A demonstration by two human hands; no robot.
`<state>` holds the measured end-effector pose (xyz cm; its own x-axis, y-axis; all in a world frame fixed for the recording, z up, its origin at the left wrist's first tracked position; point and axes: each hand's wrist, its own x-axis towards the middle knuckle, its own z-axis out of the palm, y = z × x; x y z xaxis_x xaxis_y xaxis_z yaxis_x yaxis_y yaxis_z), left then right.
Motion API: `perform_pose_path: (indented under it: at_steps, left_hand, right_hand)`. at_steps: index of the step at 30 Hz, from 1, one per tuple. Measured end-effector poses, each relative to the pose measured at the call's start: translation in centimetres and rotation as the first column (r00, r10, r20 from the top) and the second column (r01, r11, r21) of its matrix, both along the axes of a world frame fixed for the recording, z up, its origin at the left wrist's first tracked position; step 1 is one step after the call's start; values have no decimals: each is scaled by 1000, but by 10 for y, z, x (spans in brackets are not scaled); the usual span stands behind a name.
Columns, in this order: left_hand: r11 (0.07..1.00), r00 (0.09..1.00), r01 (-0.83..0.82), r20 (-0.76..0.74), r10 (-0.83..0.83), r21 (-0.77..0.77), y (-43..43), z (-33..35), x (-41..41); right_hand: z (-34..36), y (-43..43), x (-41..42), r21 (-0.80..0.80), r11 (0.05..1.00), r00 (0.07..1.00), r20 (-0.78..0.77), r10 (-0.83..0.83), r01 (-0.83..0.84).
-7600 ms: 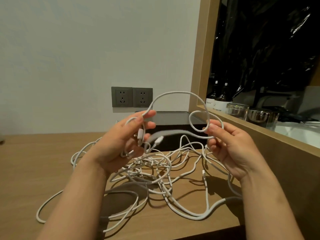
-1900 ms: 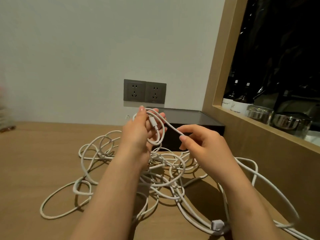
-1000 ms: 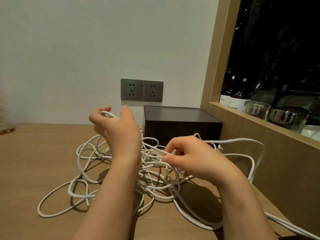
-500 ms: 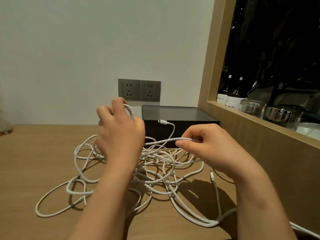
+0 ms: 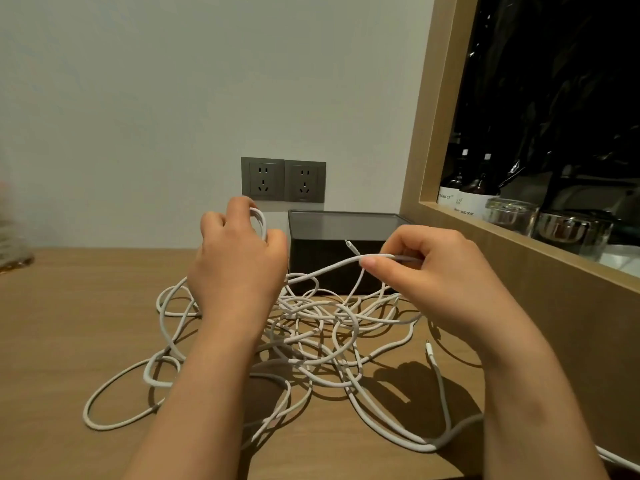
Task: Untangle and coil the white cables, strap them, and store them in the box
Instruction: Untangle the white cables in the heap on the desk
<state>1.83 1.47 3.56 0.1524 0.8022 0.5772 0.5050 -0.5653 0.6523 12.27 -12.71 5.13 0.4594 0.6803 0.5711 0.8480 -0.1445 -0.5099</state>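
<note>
left hand [image 5: 239, 268] and right hand [image 5: 440, 278] each tight on white cables [image 5: 332, 267], box [image 5: 346, 225] close behind

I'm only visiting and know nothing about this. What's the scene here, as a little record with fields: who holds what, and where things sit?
left hand: grips a few loops of cable, raised
right hand: pinches one strand with thumb and fingers
cables: mostly a loose tangle on the table
box: dark, behind the tangle, under two sockets
straps: none in view
shelf: at right, with bottles and glass jars
</note>
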Motion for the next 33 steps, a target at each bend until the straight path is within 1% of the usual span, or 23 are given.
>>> perform_pose_path:
  at_steps: [2,3,4,5,6,7,8,9,11,12,15,18,20,22,25,27,29,31,33]
  left_hand:
    - [1000,1000,-9,6,9,-8,3,0,-3]
    - [1000,1000,-8,8,8,-9,4,0,-4]
    - [1000,1000,-5,9,5,-7,4,0,-4]
    - [1000,1000,1,9,-1,-3,4,0,-4]
    - [1000,1000,7,11,-7,0,3,1,-4]
    - [1000,1000,13,15,-14,4,2,2,-4]
    - [1000,1000,19,18,-19,7,1,3,-4]
    - [1000,1000,23,18,-23,8,0,4,-4]
    - [999,999,33,13,-33,9,1,4,-5]
    - [999,999,39,7,-39,10,2,3,-5]
    - [998,998,61,-14,-61,3,5,0,-4]
    - [993,992,114,-42,-115,-34,9,-3,-1]
    - [982,980,186,-65,-188,-44,10,-3,0]
    - [948,944,316,-87,-319,-49,5,-1,0]
    - [869,856,487,-152,-495,-85,-3,0,-1]
    - [844,815,528,-223,-535,-93,-3,-2,0]
    - [843,782,525,-326,-531,-113,-2,-4,3]
    - [866,761,487,-432,-485,-114,-3,-5,5]
    - [886,781,459,-446,-437,-64,-3,-6,8]
  right_hand:
    - [-1,-3,5,-42,996,997,-20,73,-74]
    - [-3,-3,7,-28,997,997,11,79,-78]
    - [-5,0,8,35,998,996,70,50,-52]
    - [-7,3,7,148,989,990,139,-13,-7]
    - [-10,7,6,276,961,979,186,-85,31]
    - [-12,11,5,385,921,972,195,-133,49]
    - [-14,13,4,458,887,975,165,-151,60]
    - [-16,16,4,497,865,983,113,-144,70]
    - [-15,18,3,492,869,995,51,-84,48]
    - [-14,18,2,475,880,995,79,-61,16]
    - [-7,14,0,417,907,965,257,-48,-66]
    - [-3,9,0,380,916,941,337,-10,-126]
    - [0,6,0,389,912,932,361,-19,-132]
    - [0,5,0,425,900,924,375,-73,-101]
    - [-2,5,0,481,877,945,289,-150,-8]
    - [-4,5,1,485,870,963,182,-197,86]
    - [-5,5,3,468,866,961,110,-252,174]
    - [-6,6,4,457,864,956,89,-280,211]
    - [-6,7,3,451,865,954,89,-286,217]
